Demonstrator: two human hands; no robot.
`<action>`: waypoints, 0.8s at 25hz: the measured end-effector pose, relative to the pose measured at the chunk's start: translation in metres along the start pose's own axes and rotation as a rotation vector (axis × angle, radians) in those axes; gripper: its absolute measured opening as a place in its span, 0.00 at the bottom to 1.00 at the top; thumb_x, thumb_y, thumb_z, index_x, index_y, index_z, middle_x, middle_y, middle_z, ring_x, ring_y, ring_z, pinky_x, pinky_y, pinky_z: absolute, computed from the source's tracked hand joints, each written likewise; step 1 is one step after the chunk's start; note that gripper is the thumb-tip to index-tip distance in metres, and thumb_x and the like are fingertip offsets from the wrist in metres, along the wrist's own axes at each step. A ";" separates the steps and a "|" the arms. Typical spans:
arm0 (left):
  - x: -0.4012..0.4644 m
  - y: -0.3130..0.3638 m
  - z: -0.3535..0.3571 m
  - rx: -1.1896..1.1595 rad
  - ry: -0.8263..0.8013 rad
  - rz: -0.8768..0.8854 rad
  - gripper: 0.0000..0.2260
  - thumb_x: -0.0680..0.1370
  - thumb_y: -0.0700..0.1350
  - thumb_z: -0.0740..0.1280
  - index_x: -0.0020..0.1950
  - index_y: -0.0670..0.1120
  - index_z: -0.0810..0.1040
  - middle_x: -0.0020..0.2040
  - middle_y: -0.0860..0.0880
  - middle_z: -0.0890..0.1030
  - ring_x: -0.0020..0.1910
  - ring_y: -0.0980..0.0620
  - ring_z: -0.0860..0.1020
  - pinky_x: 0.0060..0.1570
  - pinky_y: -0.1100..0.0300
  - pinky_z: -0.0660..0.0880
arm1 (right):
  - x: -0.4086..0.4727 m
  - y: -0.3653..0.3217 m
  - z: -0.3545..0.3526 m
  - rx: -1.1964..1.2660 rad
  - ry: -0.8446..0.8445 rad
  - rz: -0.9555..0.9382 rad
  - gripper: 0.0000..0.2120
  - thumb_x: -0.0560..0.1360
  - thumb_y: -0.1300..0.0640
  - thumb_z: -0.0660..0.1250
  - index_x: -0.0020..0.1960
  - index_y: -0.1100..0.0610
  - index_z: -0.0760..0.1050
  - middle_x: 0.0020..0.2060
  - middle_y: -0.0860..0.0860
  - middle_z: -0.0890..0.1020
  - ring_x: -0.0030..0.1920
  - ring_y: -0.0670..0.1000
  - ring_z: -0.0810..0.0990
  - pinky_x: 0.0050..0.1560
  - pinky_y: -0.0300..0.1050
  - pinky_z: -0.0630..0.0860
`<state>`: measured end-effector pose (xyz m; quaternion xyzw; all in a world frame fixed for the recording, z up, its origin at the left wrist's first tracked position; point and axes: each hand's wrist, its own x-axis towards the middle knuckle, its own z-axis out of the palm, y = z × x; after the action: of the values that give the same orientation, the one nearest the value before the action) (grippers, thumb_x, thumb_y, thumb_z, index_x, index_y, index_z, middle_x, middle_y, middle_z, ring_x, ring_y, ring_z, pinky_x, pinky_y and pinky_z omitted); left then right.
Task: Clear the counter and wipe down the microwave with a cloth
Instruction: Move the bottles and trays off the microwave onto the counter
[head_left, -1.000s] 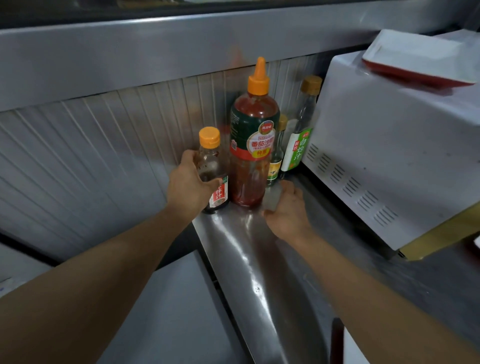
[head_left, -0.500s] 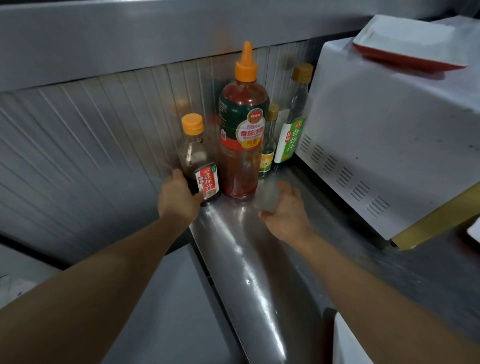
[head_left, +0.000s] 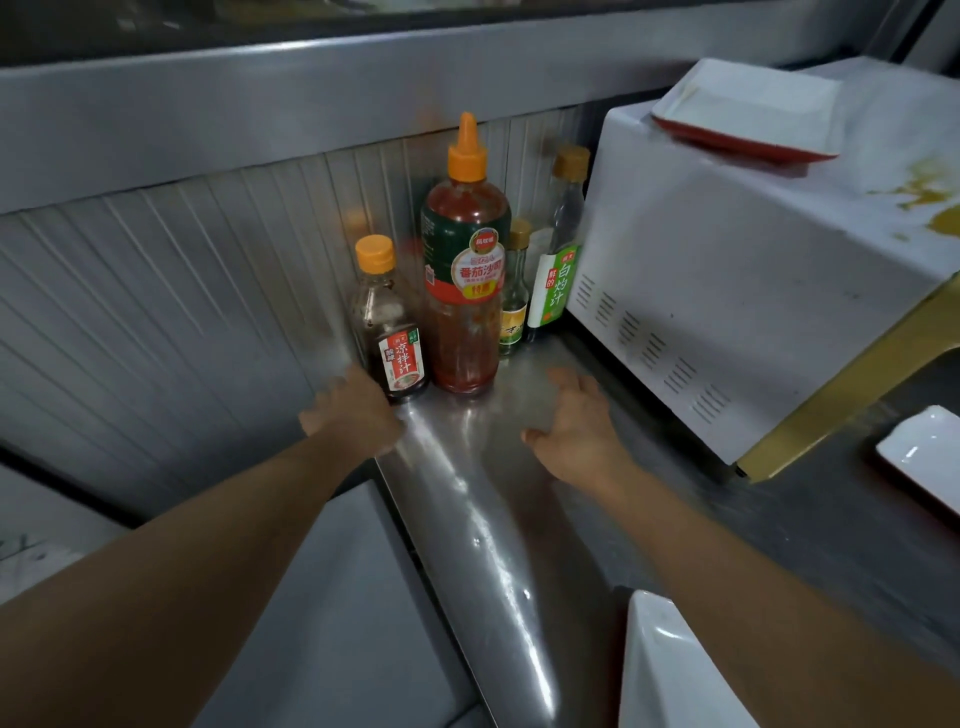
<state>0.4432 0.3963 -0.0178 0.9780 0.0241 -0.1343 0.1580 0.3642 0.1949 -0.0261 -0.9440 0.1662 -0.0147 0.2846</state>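
Observation:
Several sauce bottles stand in the back corner of the steel counter (head_left: 483, 467): a small dark bottle (head_left: 389, 332) with an orange cap, a tall red sauce bottle (head_left: 465, 280), a small yellow-labelled bottle (head_left: 514, 306) and a green-labelled clear bottle (head_left: 558, 260). A white microwave (head_left: 737, 291) sits on the right, with yellow stains (head_left: 930, 202) on its top. My left hand (head_left: 353, 410) hovers just left of the small dark bottle, fingers apart, holding nothing. Over the bare counter my right hand (head_left: 582, 421) is open and apart from the bottles. No cloth is in view.
A red-and-white tray (head_left: 748, 111) lies on top of the microwave. Another white dish (head_left: 919, 457) sits on the counter at the right edge, and a white container (head_left: 670, 670) is at the bottom. A ribbed metal wall (head_left: 156, 291) backs the counter; a lower surface (head_left: 332, 597) lies left.
My left hand has let go of the small dark bottle, which now stands beside the red sauce bottle. Both hands have drawn back toward me.

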 end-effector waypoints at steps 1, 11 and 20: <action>-0.011 0.004 -0.003 0.072 -0.038 0.019 0.31 0.71 0.49 0.71 0.69 0.41 0.61 0.66 0.40 0.70 0.65 0.40 0.71 0.62 0.44 0.71 | -0.007 -0.001 -0.008 -0.023 -0.008 -0.012 0.34 0.70 0.56 0.72 0.72 0.57 0.60 0.66 0.58 0.66 0.68 0.58 0.64 0.68 0.46 0.63; -0.154 0.066 -0.021 0.270 0.032 0.125 0.29 0.73 0.53 0.68 0.69 0.46 0.61 0.67 0.43 0.69 0.66 0.43 0.68 0.61 0.48 0.67 | -0.103 0.005 -0.099 -0.175 -0.053 -0.192 0.33 0.72 0.53 0.70 0.72 0.55 0.59 0.67 0.56 0.63 0.67 0.58 0.62 0.68 0.47 0.62; -0.265 0.102 -0.017 0.195 0.041 0.119 0.34 0.74 0.53 0.67 0.74 0.46 0.55 0.70 0.45 0.66 0.68 0.43 0.66 0.63 0.48 0.66 | -0.183 0.046 -0.166 -0.151 -0.020 -0.210 0.29 0.72 0.53 0.69 0.69 0.58 0.63 0.65 0.57 0.66 0.65 0.58 0.63 0.65 0.49 0.67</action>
<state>0.2012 0.3032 0.1001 0.9909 -0.0439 -0.1064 0.0693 0.1574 0.1293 0.1000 -0.9751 0.0643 -0.0224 0.2112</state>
